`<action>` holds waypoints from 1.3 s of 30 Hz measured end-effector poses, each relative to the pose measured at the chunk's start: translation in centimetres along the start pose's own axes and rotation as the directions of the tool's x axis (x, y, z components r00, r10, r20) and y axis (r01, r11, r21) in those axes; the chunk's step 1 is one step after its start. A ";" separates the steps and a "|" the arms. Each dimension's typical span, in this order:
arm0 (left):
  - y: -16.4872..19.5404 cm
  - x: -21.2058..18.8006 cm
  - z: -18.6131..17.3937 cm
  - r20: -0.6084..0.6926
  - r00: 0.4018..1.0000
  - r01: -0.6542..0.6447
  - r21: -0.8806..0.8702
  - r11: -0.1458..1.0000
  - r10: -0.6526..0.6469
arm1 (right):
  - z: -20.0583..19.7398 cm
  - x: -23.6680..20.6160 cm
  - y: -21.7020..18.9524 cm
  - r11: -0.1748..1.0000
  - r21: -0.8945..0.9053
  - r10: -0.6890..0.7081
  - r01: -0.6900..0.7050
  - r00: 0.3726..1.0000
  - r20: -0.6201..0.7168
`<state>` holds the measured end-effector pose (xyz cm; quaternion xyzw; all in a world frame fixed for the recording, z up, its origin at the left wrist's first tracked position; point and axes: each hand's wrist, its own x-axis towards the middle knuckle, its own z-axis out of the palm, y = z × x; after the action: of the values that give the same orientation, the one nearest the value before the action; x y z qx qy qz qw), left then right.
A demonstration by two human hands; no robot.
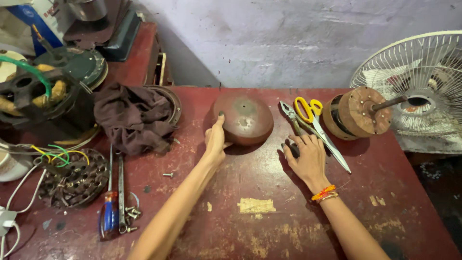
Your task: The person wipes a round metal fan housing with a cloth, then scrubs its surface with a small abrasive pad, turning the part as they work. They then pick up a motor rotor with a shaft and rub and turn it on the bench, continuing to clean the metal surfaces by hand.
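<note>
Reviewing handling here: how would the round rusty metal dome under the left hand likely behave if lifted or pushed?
The metal dome cover looks rigid and probably fairly heavy for its size, being rusted metal. It seems to rest rim-down on the red table, so it would likely slide, not roll. The left hand touches only its edge; the smooth curve may be slippery to grip.
</note>
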<state>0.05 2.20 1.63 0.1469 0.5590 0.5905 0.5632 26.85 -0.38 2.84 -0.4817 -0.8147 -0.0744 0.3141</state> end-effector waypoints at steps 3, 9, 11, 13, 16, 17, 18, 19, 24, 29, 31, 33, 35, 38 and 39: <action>-0.1 0.4 -0.9 0.082 0.996 0.004 0.116 0.993 -0.014 | 0.2 -0.1 0.3 1.000 0.001 0.025 -0.025 0.999 0.023; -1.9 0.5 -1.7 0.288 0.933 0.190 0.110 0.976 -0.214 | 0.2 -0.4 0.9 1.000 -0.023 -0.014 0.015 0.998 0.058; -2.7 0.0 -1.9 0.335 0.910 0.228 0.087 0.970 -0.244 | 0.0 -0.4 0.8 1.000 -0.023 -0.002 0.004 0.997 0.082; -3.0 -0.4 -2.0 0.415 0.881 0.223 0.057 0.973 -0.226 | -0.1 -0.3 0.7 1.000 -0.021 0.003 -0.001 0.996 0.092; -2.7 -0.8 -2.4 0.416 0.851 0.270 0.177 0.947 -0.320 | -0.2 -0.3 0.7 1.000 -0.012 0.000 0.001 0.995 0.102; -2.5 -0.9 -2.5 0.435 0.833 0.295 0.173 0.940 -0.342 | -0.2 -0.3 0.7 1.000 -0.017 0.002 0.000 0.994 0.114; -2.3 -0.9 -2.6 0.453 0.815 0.320 0.168 0.932 -0.362 | -0.2 -0.3 0.8 1.000 -0.020 0.003 0.000 0.992 0.126; -2.1 -0.9 -2.7 0.471 0.796 0.344 0.165 0.924 -0.381 | -0.2 -0.2 1.0 1.000 -0.007 0.023 -0.022 0.989 0.147; -2.2 0.1 -3.2 0.505 0.730 0.354 0.296 0.887 -0.460 | -0.7 1.7 1.7 0.947 0.281 0.124 -0.156 0.984 0.129; -3.7 1.2 -3.1 0.463 0.746 0.497 0.092 0.863 -0.479 | -0.2 7.1 0.9 0.923 0.379 -0.064 0.068 0.998 -0.023; -4.4 1.2 -2.8 0.440 0.775 0.543 -0.097 0.834 -0.454 | 1.0 9.1 -0.2 0.904 0.417 -0.093 0.095 0.995 -0.024; -4.7 0.8 -2.4 0.454 0.755 0.622 -0.264 0.737 -0.474 | 2.6 10.4 -1.4 0.876 0.483 -0.014 -0.016 0.998 0.060; -4.4 0.1 -1.8 0.503 0.715 0.690 -0.394 0.608 -0.486 | 3.7 10.8 -2.2 0.853 0.519 0.013 -0.050 0.997 0.076; -2.6 -1.6 -0.8 0.581 0.673 0.739 -0.496 0.456 -0.458 | 5.0 10.9 -2.7 0.830 0.555 0.061 -0.064 0.998 0.025; -1.8 -2.4 -0.3 0.585 0.683 0.729 -0.516 0.450 -0.436 | 5.2 10.8 -2.7 0.826 0.560 0.082 -0.067 0.997 -0.003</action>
<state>1.48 -0.34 1.16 -0.1827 0.1800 0.4832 0.8371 18.62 8.41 5.52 -0.3992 -0.7772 0.1727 0.4548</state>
